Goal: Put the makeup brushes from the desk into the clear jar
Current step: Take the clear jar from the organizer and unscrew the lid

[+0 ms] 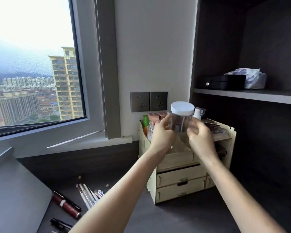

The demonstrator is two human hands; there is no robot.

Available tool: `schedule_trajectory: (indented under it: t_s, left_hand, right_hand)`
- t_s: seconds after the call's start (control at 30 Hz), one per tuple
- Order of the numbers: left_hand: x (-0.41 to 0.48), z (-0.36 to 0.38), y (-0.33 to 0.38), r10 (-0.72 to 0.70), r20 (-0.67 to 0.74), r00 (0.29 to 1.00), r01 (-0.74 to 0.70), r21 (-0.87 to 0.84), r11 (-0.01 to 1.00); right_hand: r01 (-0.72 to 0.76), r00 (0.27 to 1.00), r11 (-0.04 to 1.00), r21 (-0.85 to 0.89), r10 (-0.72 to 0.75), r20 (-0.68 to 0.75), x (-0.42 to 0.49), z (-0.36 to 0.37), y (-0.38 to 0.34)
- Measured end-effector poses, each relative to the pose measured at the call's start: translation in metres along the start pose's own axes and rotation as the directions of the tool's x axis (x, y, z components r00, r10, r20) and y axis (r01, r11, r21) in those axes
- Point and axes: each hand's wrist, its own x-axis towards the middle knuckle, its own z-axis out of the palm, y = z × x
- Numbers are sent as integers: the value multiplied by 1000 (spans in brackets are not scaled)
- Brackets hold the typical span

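A clear jar (181, 121) with a white screw lid is held up above a pale wooden organiser (180, 179). My left hand (163, 133) grips its left side and my right hand (200, 137) grips its right side. The lid is on. Down on the dark desk at the lower left lie several makeup brushes (87, 194) with pale handles, bunched together and partly hidden behind my left forearm. Beside them lie a dark red tube (66, 205) and a black pen-like stick (60, 223).
The organiser has drawers and holds bottles and boxes on top. A grey laptop (12, 195) lies at the far left. Two wall sockets (149, 101) sit behind the jar. A dark shelf (247, 95) at the right carries a black box and a tissue pack. A window fills the left.
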Motion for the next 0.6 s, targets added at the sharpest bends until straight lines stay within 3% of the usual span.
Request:
schedule_trajectory:
  t_s: [0.1, 0.17, 0.3, 0.4, 0.47, 0.6]
  left_hand:
    - [-13, -16, 15, 232, -39, 972, -225, 143, 964]
    - [-27, -32, 24, 400, -35, 916, -375, 283, 883]
    - [-60, -71, 12, 530, -15, 848, -419, 593, 688]
    - [-96, -102, -16, 535, -9, 845, -374, 705, 602]
    - [-125, -125, -38, 532, 35, 846, -358, 777, 517]
    - [-185, -160, -73, 461, 159, 873, -339, 878, 338]
  right_hand:
    - [62, 998, 981, 184, -66, 13, -18, -8, -28]
    - [52, 993, 942, 333, -84, 83, -36, -8, -44]
    - [-182, 947, 847, 500, 14, 321, -77, -2, -60]
    - [-352, 859, 834, 424, 108, 501, -110, 10, -56]
    - [-385, 822, 873, 300, 176, 542, -131, 22, -48]
    - [-165, 818, 984, 61, 102, 566, -162, 44, -33]
